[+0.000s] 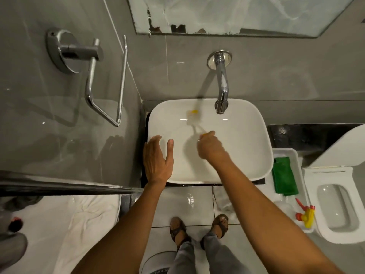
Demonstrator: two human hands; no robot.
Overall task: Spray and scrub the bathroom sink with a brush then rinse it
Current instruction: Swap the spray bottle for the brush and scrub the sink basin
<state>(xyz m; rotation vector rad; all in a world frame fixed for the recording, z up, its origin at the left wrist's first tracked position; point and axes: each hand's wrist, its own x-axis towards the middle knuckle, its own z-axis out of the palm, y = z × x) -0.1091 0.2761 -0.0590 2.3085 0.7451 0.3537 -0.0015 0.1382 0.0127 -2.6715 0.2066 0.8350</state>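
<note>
1. Right hand [209, 146] is clenched on the brush [194, 118] handle; blurred bristle head works the back of the sink [254, 147]
2. Left hand [157, 158], fingers spread, steadies the slick rim
3. Brush looks light and stiff; gripping low on the handle seems best

The white-and-yellow scrub brush [192, 115] is motion-blurred; bristle contact with the white ceramic basin [246, 147] cannot be determined. Its handle is concealed inside the closed right hand [210, 147]. The transparent spray bottle body [284, 204] is indistinct. The frame edge crops the white toilet [339, 204].
</note>
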